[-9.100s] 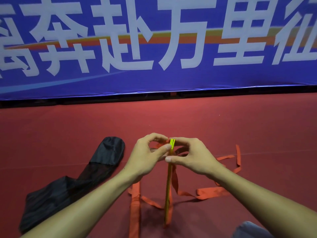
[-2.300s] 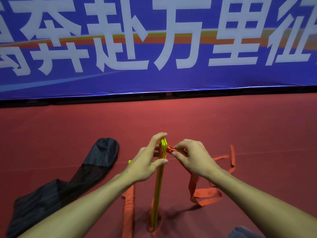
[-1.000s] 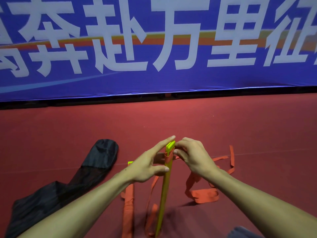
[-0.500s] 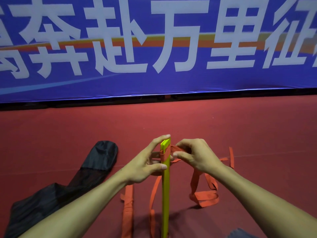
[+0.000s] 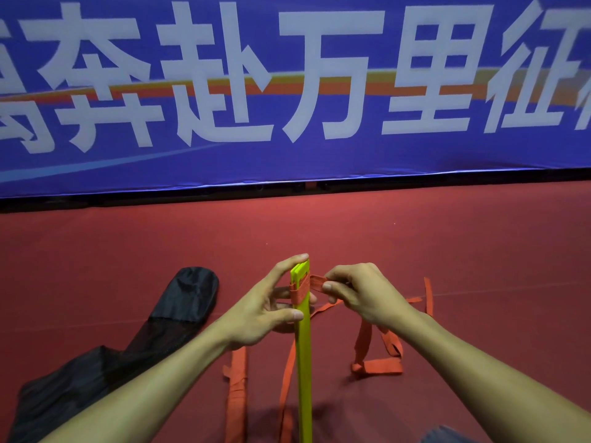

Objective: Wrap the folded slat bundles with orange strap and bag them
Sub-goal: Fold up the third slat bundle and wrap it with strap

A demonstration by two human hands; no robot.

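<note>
**Winding the strap at the top of the bundle**

The yellow slat bundle (image 5: pixel 303 346) stands upright on the red floor (image 5: pixel 415 244), well short of the floor's far edge, where the blue banner (image 5: pixel 319 155) hangs. The left hand (image 5: pixel 256 318) holds the top end: the index finger lies over the tip, the thumb presses the near face, and the other fingers reach behind. The orange strap (image 5: pixel 300 290) already makes a band just below the tip. The right hand (image 5: pixel 364 295) pinches the running length between thumb and fingertips, just beside the band. The slack trails down to the floor on the right.

1. Keep the strap flat and taut with each pass; a twist probably leaves a loose band.
2. Lay each turn against the one before it.
3. Keep the left thumb below the band so that the slats stay aligned.
4. Feed the slack freely; a snag on the floor could tilt the bundle.

The black bag (image 5: pixel 179 302) lies on the floor to the left, not yet in use.
</note>
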